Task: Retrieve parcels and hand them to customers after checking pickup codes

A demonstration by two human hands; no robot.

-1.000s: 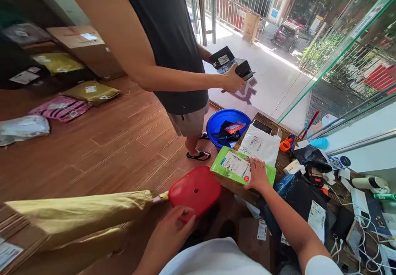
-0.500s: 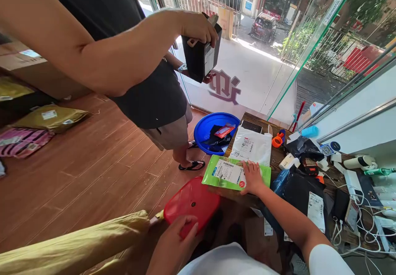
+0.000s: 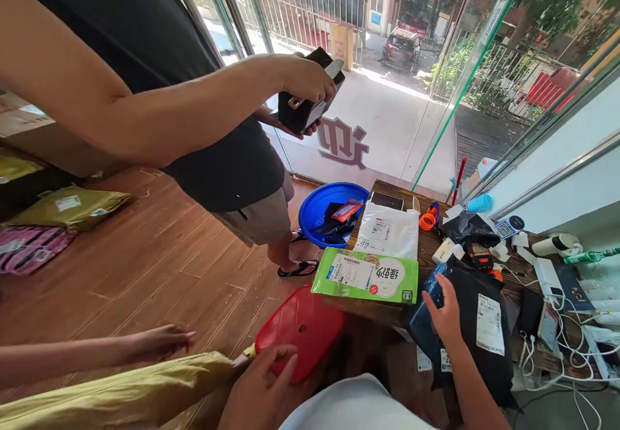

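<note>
My right hand, fingers spread, is over the left part of a dark parcel bag; whether it touches the bag I cannot tell. The bag has a blue patch and a white label. Left of that hand lies a green box with a shipping label, across the near end of the wooden table. A white mailer bag lies just beyond the box. My left hand hangs low with nothing in it, thumb and fingers apart, near a red plastic stool.
A co-worker in dark clothes holds a black box near the glass. A blue basin stands on the floor. Another person's hand shows at lower left above yellow fabric. Cables tangle at right.
My right hand has come off the green box and moved right over the dark bag. Another person's hand has appeared at lower left. The co-worker's black box is lower and tilted more.
</note>
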